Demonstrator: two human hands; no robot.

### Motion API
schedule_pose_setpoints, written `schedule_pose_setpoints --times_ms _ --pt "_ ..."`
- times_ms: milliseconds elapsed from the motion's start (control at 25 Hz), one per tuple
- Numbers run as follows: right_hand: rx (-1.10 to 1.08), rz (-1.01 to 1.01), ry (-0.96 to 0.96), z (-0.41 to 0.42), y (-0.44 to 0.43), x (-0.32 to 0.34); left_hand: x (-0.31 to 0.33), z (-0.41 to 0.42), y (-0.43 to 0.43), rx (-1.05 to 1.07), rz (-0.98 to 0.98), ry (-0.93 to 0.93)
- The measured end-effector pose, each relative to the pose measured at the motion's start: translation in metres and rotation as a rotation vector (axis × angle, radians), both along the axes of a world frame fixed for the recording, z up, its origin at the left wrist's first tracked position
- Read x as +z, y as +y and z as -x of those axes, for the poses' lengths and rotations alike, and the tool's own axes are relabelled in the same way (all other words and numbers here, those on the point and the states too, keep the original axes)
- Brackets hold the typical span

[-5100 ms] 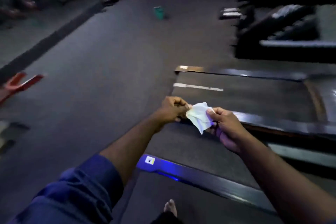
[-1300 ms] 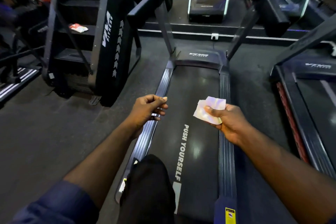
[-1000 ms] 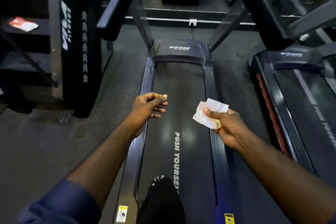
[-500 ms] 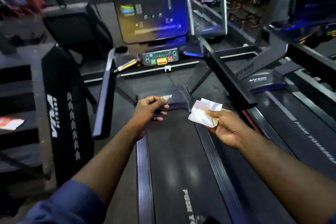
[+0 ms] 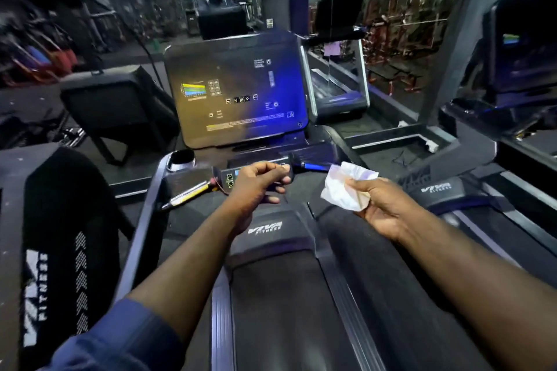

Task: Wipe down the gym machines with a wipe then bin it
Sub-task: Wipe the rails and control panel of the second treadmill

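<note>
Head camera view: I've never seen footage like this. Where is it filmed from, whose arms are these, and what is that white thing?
There is no robot here. The camera sits on a person's head and looks forward and down, so you see their own two arms. A treadmill runs beneath them towards its big screen. The right hand pinches a crumpled white wipe, held in the air. The left hand holds nothing, fingers loosely curled, in front of a small button panel. Another treadmill stands to the right.
</note>
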State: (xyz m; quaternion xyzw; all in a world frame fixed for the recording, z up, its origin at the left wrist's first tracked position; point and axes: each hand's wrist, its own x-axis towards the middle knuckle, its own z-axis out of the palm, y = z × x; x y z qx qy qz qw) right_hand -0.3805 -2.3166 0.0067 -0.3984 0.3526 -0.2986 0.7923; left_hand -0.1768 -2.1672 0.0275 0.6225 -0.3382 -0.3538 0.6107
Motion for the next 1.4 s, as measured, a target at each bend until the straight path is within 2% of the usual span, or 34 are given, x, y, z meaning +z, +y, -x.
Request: schedule_pose_setpoints --times_ms 280,440,760,920,1000,1080,1160,1280,1400 --pt "-0.084 0.047 0.066 -0.101 -0.12 0.006 -0.012 -0.1 -0.141 -0.062 0.012 0.009" --pt "-0.176 0.011 0.059 -0.158 -0.191 0.004 -0.026 -0.173 -0.233 -0.125 -0.054 -0.112" --pt "-0.24 -0.023 0.178 -0.233 -0.312 -0.051 -0.077 -0.249 -0.38 -0.246 -0.248 -0.631" --pt "-0.264 0.066 0.379 -0.263 -0.384 -0.102 -0.124 -0.266 -0.429 -0.363 -0.281 -0.857" --pt "-0.3 0.26 0.555 -0.28 -0.42 -0.126 -0.153 -0.272 -0.447 -0.481 -0.272 -0.967" --pt "-0.285 0.61 0.776 -0.295 -0.447 -0.147 -0.186 -0.278 -0.455 -0.655 -0.211 -1.149" --pt "-0.1 0.913 0.886 -0.31 -0.464 -0.169 -0.215 -0.285 -0.458 -0.755 -0.091 -1.263" --pt "0.4 1.329 0.871 -0.325 -0.45 -0.208 -0.233 -0.288 -0.452 -0.72 0.044 -1.174" --pt "0.632 1.6 0.875 -0.312 -0.439 -0.221 -0.234 -0.291 -0.458 -0.708 0.071 -1.076"
